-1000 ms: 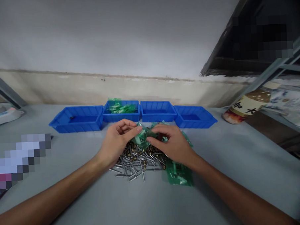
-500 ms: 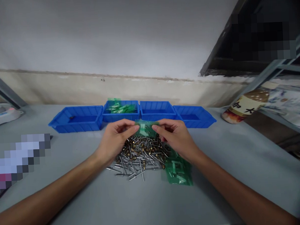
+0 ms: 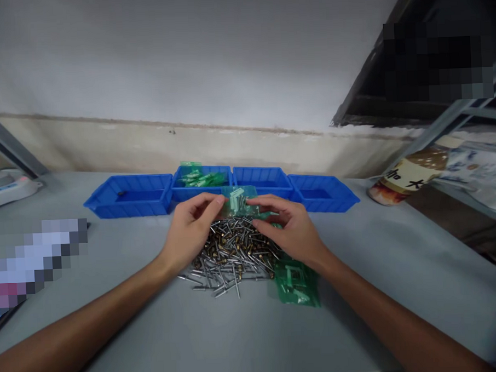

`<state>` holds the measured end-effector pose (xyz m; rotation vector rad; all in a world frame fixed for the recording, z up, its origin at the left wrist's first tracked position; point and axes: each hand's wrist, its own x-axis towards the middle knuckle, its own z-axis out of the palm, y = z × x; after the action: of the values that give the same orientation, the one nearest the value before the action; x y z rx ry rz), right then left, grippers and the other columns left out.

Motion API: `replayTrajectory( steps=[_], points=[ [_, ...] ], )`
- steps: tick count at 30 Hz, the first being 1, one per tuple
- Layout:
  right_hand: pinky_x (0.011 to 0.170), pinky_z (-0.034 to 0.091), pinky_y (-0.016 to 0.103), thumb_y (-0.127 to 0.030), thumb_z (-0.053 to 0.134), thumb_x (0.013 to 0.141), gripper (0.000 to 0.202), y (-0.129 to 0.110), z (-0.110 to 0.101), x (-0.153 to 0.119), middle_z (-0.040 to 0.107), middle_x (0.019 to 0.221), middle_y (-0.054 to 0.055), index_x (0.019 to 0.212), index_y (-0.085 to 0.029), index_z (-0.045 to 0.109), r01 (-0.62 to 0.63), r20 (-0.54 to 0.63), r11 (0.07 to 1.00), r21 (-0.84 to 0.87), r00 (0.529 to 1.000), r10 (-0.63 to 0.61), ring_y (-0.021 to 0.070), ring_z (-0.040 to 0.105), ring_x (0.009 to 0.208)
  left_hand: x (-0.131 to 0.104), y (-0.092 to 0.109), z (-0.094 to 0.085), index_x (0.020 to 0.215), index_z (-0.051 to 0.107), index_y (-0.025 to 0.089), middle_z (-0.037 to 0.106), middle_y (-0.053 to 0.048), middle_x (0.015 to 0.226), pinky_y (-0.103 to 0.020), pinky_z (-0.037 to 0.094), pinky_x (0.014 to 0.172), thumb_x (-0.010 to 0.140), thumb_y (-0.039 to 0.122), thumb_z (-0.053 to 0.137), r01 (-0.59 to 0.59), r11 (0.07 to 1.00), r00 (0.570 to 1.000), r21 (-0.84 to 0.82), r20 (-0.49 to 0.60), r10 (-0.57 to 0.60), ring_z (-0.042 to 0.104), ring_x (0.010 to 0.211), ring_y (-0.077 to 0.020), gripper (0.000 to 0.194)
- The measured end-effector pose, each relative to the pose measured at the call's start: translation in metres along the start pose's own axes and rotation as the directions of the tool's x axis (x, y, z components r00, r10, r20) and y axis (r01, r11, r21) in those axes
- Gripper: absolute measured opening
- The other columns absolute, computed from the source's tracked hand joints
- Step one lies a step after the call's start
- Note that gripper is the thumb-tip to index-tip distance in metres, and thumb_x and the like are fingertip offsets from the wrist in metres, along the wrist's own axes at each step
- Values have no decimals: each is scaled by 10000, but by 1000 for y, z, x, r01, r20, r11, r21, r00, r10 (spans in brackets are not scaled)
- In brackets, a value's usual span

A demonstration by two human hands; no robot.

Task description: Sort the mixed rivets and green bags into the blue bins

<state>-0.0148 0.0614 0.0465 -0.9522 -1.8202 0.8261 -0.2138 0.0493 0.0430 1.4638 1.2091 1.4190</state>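
Note:
A small clear green plastic bag [image 3: 241, 203] with pale strips and small metal pieces inside is held up over a heap of rivets [image 3: 238, 247]. My left hand [image 3: 192, 221] pinches the bag's left edge between thumb and fingers. At its right edge, my right hand [image 3: 295, 228] has thumb and index finger apart, with the fingertips at or touching the plastic. More green bags [image 3: 296, 282] lie at the heap's right side, partly under my right hand.
Behind the heap stand several blue bins: a left bin [image 3: 129, 196] with a small dark piece, a bin [image 3: 202, 182] of green bags, and two more on the right [image 3: 322, 193]. A labelled bottle [image 3: 407, 173] is at the right, a white device [image 3: 10, 188] at the left.
The green bag has risen slightly and tilted, showing its contents more clearly. My right thumb has come off the bag and spread from the index finger; my left hand keeps its pinch.

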Motion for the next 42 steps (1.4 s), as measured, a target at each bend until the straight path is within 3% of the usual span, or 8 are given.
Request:
replayTrajectory(
  steps=[13,17,19,23,27,34,38,42],
  points=[
    [600,516,285,-310,695,801,278,1,1,3,673,750,5,1073,-254,712,-157,27,967,202,988,155,126,596,638,0,-7,1,1031,546,177,634,-4,806,-261,464,689,881,265,604,-111,991,990,80,96,103,601,757,-139,183],
    [610,525,295,-327,717,786,313,5,0,5,724,860,32,1092,-259,703,-212,-53,901,379,967,249,179,673,778,-4,-3,-2,952,524,182,630,0,783,-274,459,682,898,257,580,-262,932,961,249,156,228,591,736,-142,108],
    [589,524,282,-311,727,774,304,3,0,8,722,932,42,1071,-251,709,-193,-123,885,423,956,268,191,682,828,-8,2,-3,871,568,172,634,-14,805,-303,453,729,900,259,575,-448,821,879,355,341,332,582,768,-155,92],
    [556,524,266,-288,709,776,250,-14,-2,27,690,1082,55,1019,-229,717,-114,-222,886,449,947,234,189,683,849,-23,11,2,973,648,191,620,-77,1129,-433,382,943,865,371,627,-752,570,590,332,724,356,525,1083,-259,211],
    [587,550,283,-315,662,808,285,-44,-4,68,628,1248,49,1082,-241,688,-46,-155,913,406,981,118,208,685,905,-35,12,9,1146,620,227,524,-90,1339,-484,298,1027,855,458,629,-820,499,464,279,835,296,430,1239,-294,371],
    [600,571,310,-333,636,822,430,-41,13,125,630,1247,95,1232,-207,614,-91,15,962,257,996,90,199,692,823,-37,6,11,1093,632,227,617,-39,1190,-419,342,970,901,326,595,-840,461,448,286,846,291,499,1145,-242,219],
    [476,504,274,-276,677,772,301,-4,22,109,723,873,114,1042,-145,703,-203,26,979,35,979,202,173,654,640,-42,8,17,1154,603,230,583,-48,1249,-449,324,1005,881,295,611,-840,445,472,310,822,319,468,1191,-261,281],
    [478,469,252,-295,644,790,224,10,2,80,719,841,87,955,-155,704,-156,-21,987,25,987,157,149,647,639,-46,8,22,1244,561,272,507,-54,1375,-485,314,1020,898,290,575,-853,431,457,294,819,347,419,1269,-273,347]
  ],
)
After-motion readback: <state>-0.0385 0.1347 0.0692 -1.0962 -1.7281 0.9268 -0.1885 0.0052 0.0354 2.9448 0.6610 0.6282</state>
